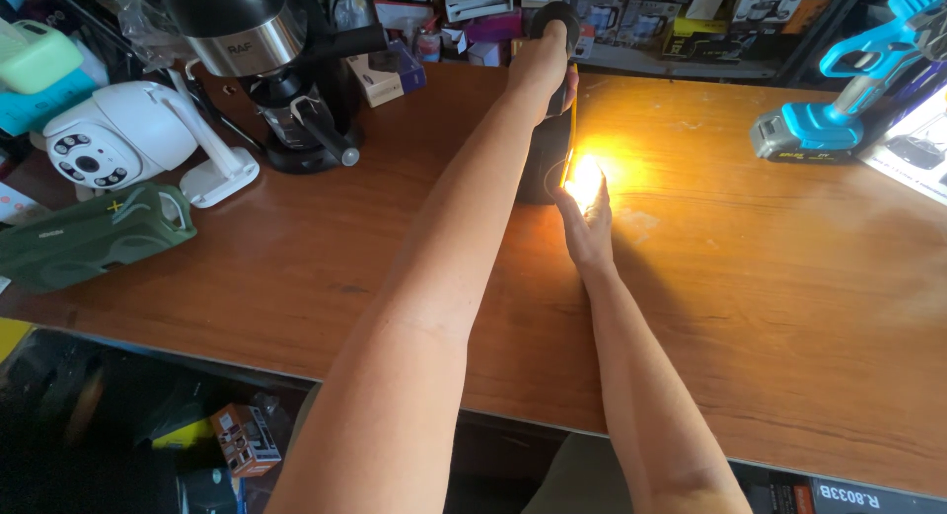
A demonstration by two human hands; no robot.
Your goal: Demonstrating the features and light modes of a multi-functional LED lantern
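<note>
Both hands — left hand [545,65], right hand [590,228] — on lit work lamp [552,129]

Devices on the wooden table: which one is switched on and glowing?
The black lamp held by both hands glows yellow; the white camera and blue tool stay dark.

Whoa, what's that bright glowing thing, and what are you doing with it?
A person is holding a black work lamp upright on a wooden table. The left hand grips its top, and the right hand rests low on its lit side. The lamp is switched on and throws a warm yellow glow across the table. Off to the left sit a white security camera, a green speaker and a coffee machine. A blue power tool lies on the right.
</note>
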